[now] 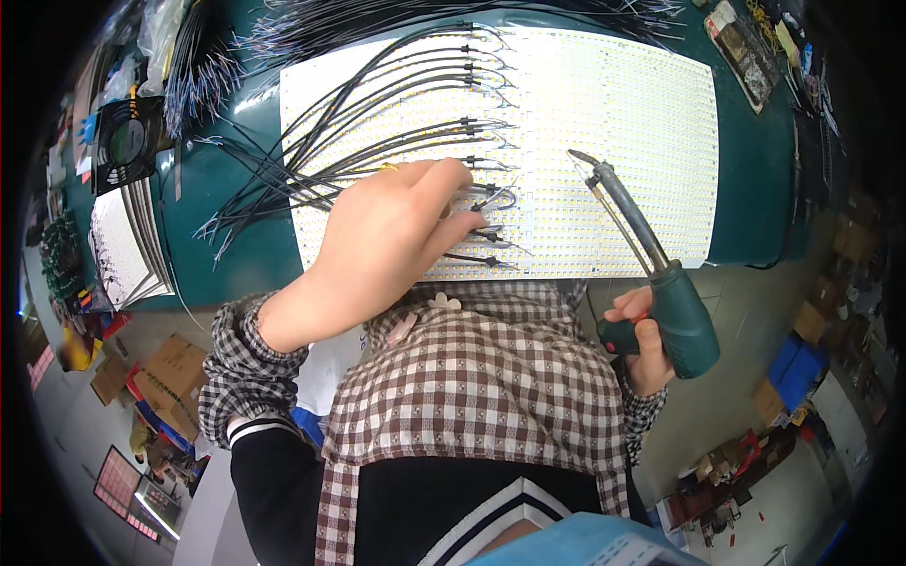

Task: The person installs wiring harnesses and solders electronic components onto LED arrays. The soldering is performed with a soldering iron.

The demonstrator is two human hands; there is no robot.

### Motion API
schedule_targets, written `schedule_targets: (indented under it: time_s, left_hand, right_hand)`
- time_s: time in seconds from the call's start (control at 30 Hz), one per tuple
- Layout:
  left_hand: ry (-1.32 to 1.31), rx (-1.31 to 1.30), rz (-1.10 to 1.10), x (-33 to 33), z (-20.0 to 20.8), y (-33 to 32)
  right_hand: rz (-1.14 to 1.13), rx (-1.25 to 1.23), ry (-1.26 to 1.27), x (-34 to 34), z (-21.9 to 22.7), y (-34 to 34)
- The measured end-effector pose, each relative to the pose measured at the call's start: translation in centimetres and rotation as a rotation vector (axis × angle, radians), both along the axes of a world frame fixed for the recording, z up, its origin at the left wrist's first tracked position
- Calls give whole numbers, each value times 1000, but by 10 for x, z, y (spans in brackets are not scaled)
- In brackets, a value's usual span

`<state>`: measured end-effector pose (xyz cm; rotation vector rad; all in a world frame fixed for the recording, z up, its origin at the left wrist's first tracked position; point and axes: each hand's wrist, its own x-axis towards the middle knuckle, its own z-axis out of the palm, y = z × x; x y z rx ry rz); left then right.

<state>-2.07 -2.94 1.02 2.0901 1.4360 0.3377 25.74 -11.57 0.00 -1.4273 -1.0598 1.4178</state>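
A white LED panel sheet, dotted with rows of small yellowish chips, lies on the green tabletop. Thin black cables run across its left half, their stripped wire ends lined up near the middle. My left hand is over the lower rows, thumb and fingers pinched on one black cable close to its wire end; the fingertips partly hide it. At the panel's lower right, my right hand is wrapped around the handle of a dark green soldering gun. The gun's bent metal tip hovers over the panel, right of the wire ends.
Bundles of black cables lie at the back left and along the far edge. A black fan stands left, above a stack of white panels. A worn, stained tray sits back right. Cardboard boxes are on the floor.
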Motion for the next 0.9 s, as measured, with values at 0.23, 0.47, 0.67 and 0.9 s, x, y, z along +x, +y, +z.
schedule_targets:
  time_s: [0.23,0.47,0.67,0.9]
  left_hand:
    - [28,148,-156,4,-4,14]
    - [35,326,-110,7,-13,13]
    - [-194,-133,-37,4,-6,11]
    - [17,15,-59,5,-10,8]
  right_hand:
    - [-38,58,8,3,-6,-4]
    - [-37,58,7,4,-6,-4]
    - [-38,94,4,6,-7,-7]
    - [-46,98,24,7,-11,-10]
